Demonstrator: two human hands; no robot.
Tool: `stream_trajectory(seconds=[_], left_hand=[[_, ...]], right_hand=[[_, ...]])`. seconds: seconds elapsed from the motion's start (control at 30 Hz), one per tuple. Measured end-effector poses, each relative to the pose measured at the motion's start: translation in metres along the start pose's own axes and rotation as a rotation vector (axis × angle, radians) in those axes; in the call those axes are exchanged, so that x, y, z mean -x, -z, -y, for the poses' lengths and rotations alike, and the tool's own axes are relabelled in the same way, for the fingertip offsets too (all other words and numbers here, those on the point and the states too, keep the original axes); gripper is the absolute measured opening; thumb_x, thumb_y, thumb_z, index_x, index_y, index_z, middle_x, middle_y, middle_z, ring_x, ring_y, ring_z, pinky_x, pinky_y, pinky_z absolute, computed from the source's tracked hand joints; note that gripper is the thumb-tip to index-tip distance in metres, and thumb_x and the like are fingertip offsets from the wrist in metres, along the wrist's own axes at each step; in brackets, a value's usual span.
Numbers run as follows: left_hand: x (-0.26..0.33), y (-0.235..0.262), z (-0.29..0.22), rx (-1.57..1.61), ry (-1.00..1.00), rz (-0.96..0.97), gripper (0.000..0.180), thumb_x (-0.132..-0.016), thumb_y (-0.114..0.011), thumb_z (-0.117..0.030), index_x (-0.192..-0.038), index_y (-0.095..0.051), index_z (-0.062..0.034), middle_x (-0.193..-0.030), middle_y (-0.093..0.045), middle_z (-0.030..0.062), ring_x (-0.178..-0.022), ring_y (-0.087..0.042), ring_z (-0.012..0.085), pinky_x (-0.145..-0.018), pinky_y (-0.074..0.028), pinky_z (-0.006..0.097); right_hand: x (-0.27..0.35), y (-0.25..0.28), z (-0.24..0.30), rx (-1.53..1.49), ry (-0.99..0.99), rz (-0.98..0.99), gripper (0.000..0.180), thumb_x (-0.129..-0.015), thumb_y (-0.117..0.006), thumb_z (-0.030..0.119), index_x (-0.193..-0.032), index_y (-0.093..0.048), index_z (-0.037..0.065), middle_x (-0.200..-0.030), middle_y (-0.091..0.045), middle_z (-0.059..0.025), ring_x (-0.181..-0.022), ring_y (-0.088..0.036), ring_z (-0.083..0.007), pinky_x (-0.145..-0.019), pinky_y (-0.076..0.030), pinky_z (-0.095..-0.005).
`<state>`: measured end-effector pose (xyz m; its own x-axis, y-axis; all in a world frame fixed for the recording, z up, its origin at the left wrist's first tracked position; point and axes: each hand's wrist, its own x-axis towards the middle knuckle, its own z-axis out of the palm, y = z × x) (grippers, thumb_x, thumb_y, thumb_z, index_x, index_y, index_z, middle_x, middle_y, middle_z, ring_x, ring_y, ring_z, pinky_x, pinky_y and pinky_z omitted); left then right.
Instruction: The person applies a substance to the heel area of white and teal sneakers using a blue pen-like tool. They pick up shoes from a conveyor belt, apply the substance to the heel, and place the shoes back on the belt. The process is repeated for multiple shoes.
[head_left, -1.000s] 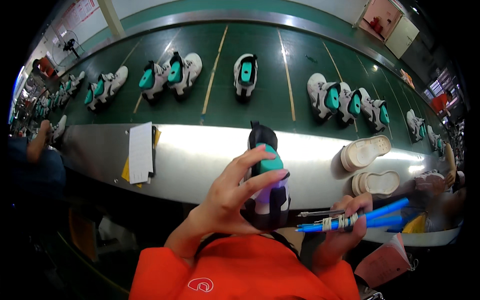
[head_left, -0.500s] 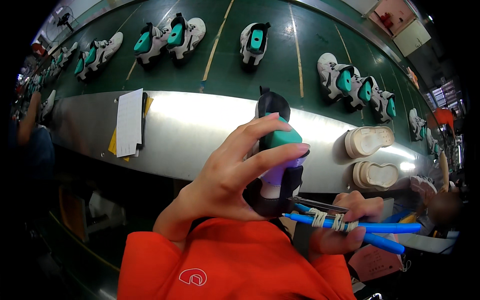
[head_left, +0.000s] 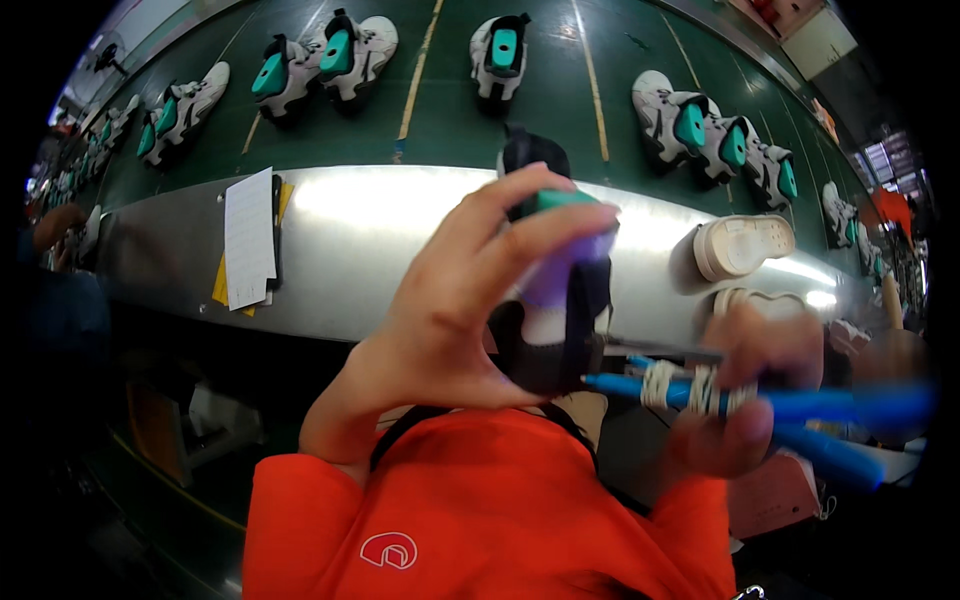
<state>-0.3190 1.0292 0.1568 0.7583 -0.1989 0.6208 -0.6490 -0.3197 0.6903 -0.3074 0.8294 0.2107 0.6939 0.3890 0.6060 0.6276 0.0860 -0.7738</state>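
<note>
My left hand (head_left: 455,300) grips a shoe upper on a last (head_left: 555,290) close to the camera; it is black with a purple and teal part, and my fingers curl over its top. My right hand (head_left: 745,400) holds a blue-handled tool (head_left: 800,405) wrapped with pale tape, its metal tip pointing left toward the shoe's lower side. Both orange sleeves (head_left: 480,520) fill the bottom of the view.
A green conveyor belt (head_left: 560,90) carries several white and teal shoes (head_left: 330,55). A shiny metal ledge (head_left: 370,240) runs in front, with a paper sheet (head_left: 248,238) clipped to it and two white soles (head_left: 740,245) at the right. Another person's hand (head_left: 55,225) shows far left.
The shoe and both hands have come closer to the camera and look larger. The blue tool has tilted from pointing up-right to roughly level, and its tip is now by the shoe.
</note>
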Motion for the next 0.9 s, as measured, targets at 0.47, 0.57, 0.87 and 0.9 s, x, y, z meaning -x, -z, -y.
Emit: stream_trajectory(seconds=[0.47,0.57,0.87,0.9], left_hand=[[-0.023,0.011,0.018,-0.029,0.082,-0.068,0.097,-0.043,-0.083,-0.018,-0.129,-0.038,-0.0078,-0.123,-0.046,0.0085,-0.113,-0.047,0.0224,-0.097,-0.036,0.037],[-0.024,0.018,0.025,-0.039,0.109,-0.044,0.101,-0.041,-0.083,-0.019,-0.130,-0.035,-0.0088,-0.124,-0.044,0.0080,-0.114,-0.046,0.0222,-0.097,-0.036,0.038],[0.023,0.019,0.022,0.012,-0.024,0.055,0.086,-0.045,-0.082,-0.023,-0.121,-0.045,-0.0100,-0.124,-0.039,0.0144,-0.117,-0.040,0.0305,-0.098,-0.031,0.039],[0.042,0.010,0.029,-0.016,-0.190,0.069,0.079,-0.049,-0.081,-0.021,-0.120,-0.047,-0.0129,-0.125,-0.039,0.0137,-0.116,-0.041,0.0297,-0.098,-0.031,0.041]], right_hand=[[-0.053,-0.012,-0.007,0.233,-0.016,0.104,0.031,-0.081,-0.051,0.036,-0.080,-0.046,0.005,-0.075,-0.041,-0.0023,-0.055,-0.040,-0.0053,-0.047,-0.035,-0.0176],[-0.056,-0.013,-0.017,0.157,0.066,0.067,0.030,-0.083,-0.051,0.034,-0.081,-0.044,0.005,-0.073,-0.042,-0.0028,-0.054,-0.041,-0.0051,-0.046,-0.035,-0.0182],[0.016,0.036,-0.068,-0.262,-0.336,-0.731,0.020,-0.088,-0.040,0.029,-0.081,-0.040,0.010,-0.070,-0.040,-0.0016,-0.052,-0.040,-0.0053,-0.044,-0.031,-0.0169],[0.035,0.036,-0.086,-0.233,-0.351,-0.786,0.020,-0.088,-0.040,0.029,-0.082,-0.040,0.011,-0.071,-0.040,-0.0014,-0.052,-0.040,-0.0053,-0.045,-0.031,-0.0165]])
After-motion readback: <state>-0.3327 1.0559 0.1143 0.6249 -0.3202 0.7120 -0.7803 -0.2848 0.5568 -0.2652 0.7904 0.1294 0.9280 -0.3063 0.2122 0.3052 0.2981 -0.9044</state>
